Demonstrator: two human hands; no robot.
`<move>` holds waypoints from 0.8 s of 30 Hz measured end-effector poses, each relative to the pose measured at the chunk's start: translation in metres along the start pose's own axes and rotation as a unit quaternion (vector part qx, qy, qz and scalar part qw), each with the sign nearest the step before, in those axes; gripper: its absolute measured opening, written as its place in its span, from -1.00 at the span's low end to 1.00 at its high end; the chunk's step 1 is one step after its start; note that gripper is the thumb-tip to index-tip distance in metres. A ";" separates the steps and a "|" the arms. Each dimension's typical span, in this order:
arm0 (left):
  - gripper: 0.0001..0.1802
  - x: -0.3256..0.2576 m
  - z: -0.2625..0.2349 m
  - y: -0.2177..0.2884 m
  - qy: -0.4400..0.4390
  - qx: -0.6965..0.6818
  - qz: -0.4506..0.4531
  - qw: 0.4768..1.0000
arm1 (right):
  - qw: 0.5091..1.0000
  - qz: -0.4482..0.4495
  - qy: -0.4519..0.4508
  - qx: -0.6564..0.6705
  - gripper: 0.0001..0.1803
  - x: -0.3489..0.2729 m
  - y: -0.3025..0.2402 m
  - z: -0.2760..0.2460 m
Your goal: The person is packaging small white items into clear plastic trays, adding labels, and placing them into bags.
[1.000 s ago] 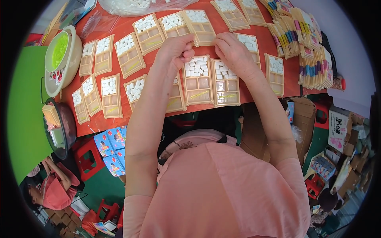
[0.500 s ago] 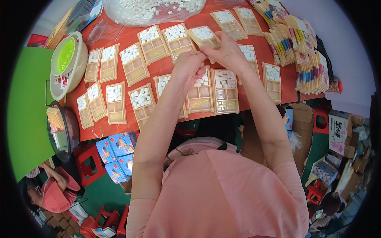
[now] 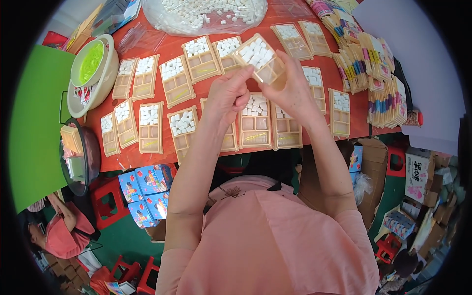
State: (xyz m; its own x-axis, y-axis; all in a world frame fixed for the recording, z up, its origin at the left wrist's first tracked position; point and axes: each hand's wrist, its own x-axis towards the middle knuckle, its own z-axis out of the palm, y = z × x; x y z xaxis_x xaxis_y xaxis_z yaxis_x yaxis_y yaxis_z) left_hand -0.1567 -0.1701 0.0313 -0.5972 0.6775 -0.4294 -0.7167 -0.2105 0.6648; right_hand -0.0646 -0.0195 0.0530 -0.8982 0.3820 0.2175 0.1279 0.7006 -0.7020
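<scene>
A beige compartment tray (image 3: 258, 55) with white cubes in its large section is held tilted above the table. My right hand (image 3: 295, 96) grips its right and lower edge, thumb underneath and fingers along the side. My left hand (image 3: 229, 94) is closed, its fingers curled, with a fingertip at the tray's lower left edge by the cubes. Whatever that hand may hold is hidden. Below my hands stands another tray (image 3: 255, 123) with white cubes and thin yellow-green pieces in a lower section. A similar tray (image 3: 286, 129) sits beside it.
More filled trays (image 3: 150, 129) stand in rows on the red table (image 3: 324, 69). A clear bag of white cubes (image 3: 206, 19) lies at the back. Nested bowls (image 3: 91, 66) with green pieces stand left, stacked colourful packs (image 3: 386, 101) right. Blue boxes (image 3: 147, 187) sit below the front edge.
The tray has been raised and turned so its face with the cubes shows more. My left hand has shifted slightly down and left. The whole view has shifted a little.
</scene>
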 end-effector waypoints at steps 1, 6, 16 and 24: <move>-0.81 -0.004 0.000 -0.002 0.020 0.027 0.011 0.999 | 0.999 -0.029 -0.011 -0.008 -0.17 -0.008 -0.005 0.002; -0.80 -0.040 -0.015 -0.006 0.029 0.063 0.025 0.997 | 0.981 0.058 -0.038 0.182 -0.40 -0.044 -0.016 0.007; -0.74 -0.099 -0.044 -0.033 -0.002 0.061 -0.052 0.997 | 0.855 0.220 -0.169 0.437 -0.71 -0.074 -0.024 -0.009; -0.69 -0.117 -0.055 -0.052 0.008 0.064 -0.088 0.994 | 0.859 0.207 -0.172 0.436 -0.67 -0.093 -0.021 0.006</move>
State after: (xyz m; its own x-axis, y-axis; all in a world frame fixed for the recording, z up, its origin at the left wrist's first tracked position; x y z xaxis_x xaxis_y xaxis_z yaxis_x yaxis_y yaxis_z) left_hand -0.0697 -0.2769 0.0137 -0.4731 0.6844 -0.5547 -0.7595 0.0022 0.6505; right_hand 0.0133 -0.0735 0.0437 -0.9420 0.1836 -0.2810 0.2376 -0.2265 -0.9446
